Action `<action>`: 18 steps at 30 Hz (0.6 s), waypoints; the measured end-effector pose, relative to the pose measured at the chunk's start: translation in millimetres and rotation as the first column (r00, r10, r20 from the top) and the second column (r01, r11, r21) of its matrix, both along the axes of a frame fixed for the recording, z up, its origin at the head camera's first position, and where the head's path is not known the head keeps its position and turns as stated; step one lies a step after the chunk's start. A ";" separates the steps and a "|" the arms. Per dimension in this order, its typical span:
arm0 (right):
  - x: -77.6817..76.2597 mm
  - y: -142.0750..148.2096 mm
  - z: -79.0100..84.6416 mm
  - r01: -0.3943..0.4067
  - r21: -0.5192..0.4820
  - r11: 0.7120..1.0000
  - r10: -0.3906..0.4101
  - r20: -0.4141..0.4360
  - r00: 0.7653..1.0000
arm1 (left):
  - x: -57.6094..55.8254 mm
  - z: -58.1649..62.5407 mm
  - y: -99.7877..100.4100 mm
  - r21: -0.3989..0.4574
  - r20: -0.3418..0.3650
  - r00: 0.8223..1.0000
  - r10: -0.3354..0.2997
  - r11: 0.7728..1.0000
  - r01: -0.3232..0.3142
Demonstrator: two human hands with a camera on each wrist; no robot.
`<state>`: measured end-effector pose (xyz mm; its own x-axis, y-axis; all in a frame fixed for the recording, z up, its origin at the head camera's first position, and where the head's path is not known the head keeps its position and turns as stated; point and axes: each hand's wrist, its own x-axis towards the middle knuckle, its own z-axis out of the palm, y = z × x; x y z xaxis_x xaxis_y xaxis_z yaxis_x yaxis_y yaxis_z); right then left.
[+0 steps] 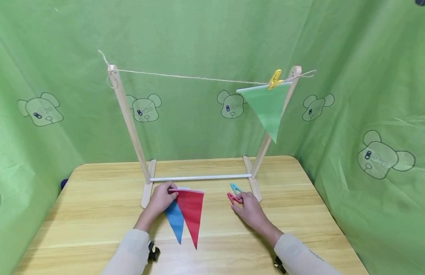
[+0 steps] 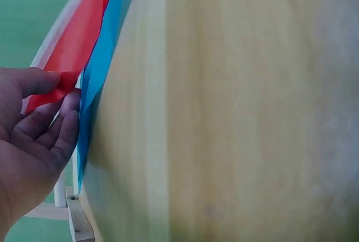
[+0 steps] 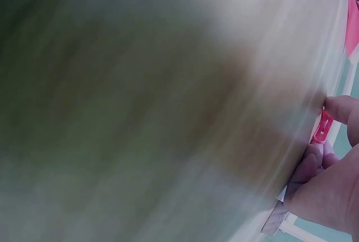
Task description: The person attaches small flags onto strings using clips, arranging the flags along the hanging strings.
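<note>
My left hand [image 1: 163,198] pinches the top edges of a red triangular pennant [image 1: 192,208] and a blue triangular pennant [image 1: 174,218] between thumb and fingers. Red overlaps blue, and both points face the front of the table. In the left wrist view, the thumb presses on the red pennant [image 2: 76,35], with the blue pennant [image 2: 104,46] behind it. My right hand [image 1: 251,211] is low over the table at a pink clothespin [image 1: 232,198], thumb and fingers spread about it. Just beyond lies a blue clothespin [image 1: 235,188]. The right wrist view shows the pink clothespin [image 3: 322,128] between thumb and fingertips.
A wooden frame with a left post [image 1: 130,122] and right post [image 1: 262,154] stands at the table's back. Twine [image 1: 185,76] runs between the tops. A green pennant [image 1: 267,107] hangs at right from a yellow clothespin [image 1: 275,79]. A white rod [image 1: 200,177] joins the feet.
</note>
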<state>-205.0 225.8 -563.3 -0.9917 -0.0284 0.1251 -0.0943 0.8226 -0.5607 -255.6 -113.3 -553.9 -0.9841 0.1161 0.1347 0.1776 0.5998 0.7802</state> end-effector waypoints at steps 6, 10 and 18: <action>0.6 -0.1 -0.5 0.001 0.002 1.000 -0.001 0.001 1.000 | -1.1 -4.5 -0.8 0.085 -0.001 1.000 0.006 0.996 -0.006; 0.7 0.3 -0.2 0.001 0.001 1.000 -0.001 -0.006 1.000 | -2.2 -6.5 -1.9 0.134 0.009 1.000 0.015 0.991 -0.016; 1.3 1.0 1.1 -0.004 0.001 1.000 0.004 0.006 1.000 | -1.7 -3.8 -3.5 0.205 0.025 1.000 0.003 0.979 -0.008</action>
